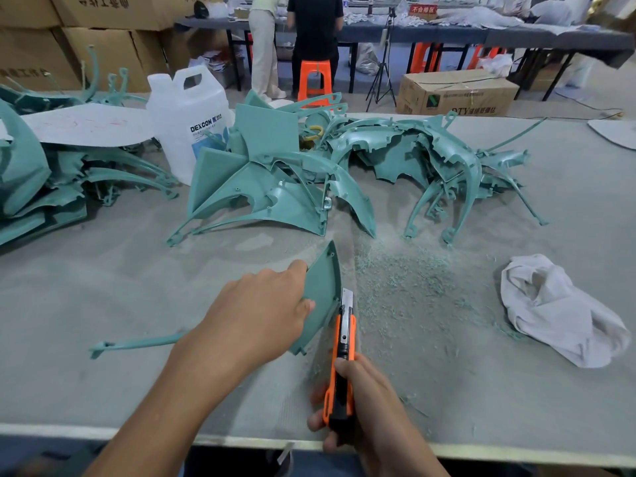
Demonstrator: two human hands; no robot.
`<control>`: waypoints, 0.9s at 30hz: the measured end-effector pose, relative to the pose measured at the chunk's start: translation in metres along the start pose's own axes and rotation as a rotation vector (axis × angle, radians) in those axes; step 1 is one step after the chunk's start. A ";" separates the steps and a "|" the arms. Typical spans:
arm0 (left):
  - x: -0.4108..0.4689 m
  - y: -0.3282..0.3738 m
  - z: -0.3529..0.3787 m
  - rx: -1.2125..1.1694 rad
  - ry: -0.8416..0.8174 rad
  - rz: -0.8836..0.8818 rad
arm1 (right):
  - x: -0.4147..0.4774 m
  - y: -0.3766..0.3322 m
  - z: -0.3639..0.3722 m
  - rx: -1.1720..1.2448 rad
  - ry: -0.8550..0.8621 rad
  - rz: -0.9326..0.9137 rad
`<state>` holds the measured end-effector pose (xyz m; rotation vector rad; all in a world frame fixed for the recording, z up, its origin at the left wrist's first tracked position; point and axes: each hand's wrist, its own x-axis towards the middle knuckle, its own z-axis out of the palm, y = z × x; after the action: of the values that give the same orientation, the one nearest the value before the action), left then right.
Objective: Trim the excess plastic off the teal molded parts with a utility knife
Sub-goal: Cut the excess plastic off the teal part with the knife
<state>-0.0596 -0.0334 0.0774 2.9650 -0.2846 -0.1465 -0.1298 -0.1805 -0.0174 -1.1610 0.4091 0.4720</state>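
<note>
In the head view, the left hand grips 1 teal molded part. The thumb presses its near face and the forefinger curls over its upper left edge, so the panel stands tilted just right of those fingers. The right hand has its fingers wrapped round an orange utility knife, whose blade seems to touch the part's right edge. Teal shavings lie right of the blade, with a white cloth farther right.

Left teal pile cut off by edge; jug fine print unreadable.
</note>
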 end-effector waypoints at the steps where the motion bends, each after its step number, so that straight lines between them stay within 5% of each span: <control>1: 0.000 0.000 0.000 -0.001 0.002 -0.002 | 0.001 0.001 0.001 -0.003 0.004 0.004; 12: -0.002 -0.001 0.004 -0.006 0.004 0.018 | -0.008 0.000 0.010 -0.118 -0.002 -0.136; 20: 0.001 0.001 0.001 0.056 -0.021 0.019 | -0.046 -0.052 0.043 -0.055 -0.315 -0.416; 27: -0.001 -0.004 0.004 0.013 0.000 0.039 | -0.017 -0.015 0.016 0.019 0.061 -0.233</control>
<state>-0.0601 -0.0301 0.0725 2.9697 -0.3440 -0.1400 -0.1346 -0.1732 0.0089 -1.1902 0.3253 0.2302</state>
